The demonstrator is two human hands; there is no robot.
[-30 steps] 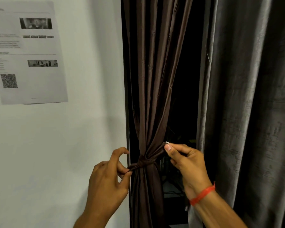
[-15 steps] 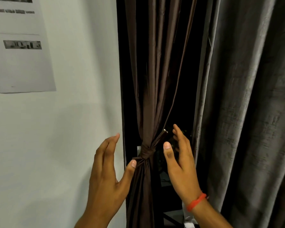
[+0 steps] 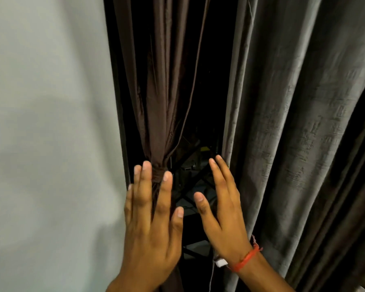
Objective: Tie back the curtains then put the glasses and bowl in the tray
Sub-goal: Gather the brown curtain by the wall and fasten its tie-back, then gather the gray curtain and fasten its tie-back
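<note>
Both hands have released the brown curtain [image 3: 162, 85]; left hand [image 3: 152, 224] and right hand [image 3: 223, 216] hover flat-fingered, empty, beside its knot [image 3: 157, 173].

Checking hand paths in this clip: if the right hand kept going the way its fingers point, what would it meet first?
Probably the inner edge of the grey curtain: the right hand points up beside it. Depth is unclear; it might pass into the dark gap instead.

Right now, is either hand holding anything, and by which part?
Nothing is held. The left hand and right hand are both open with straight fingers, in front of the tied brown curtain.
</note>
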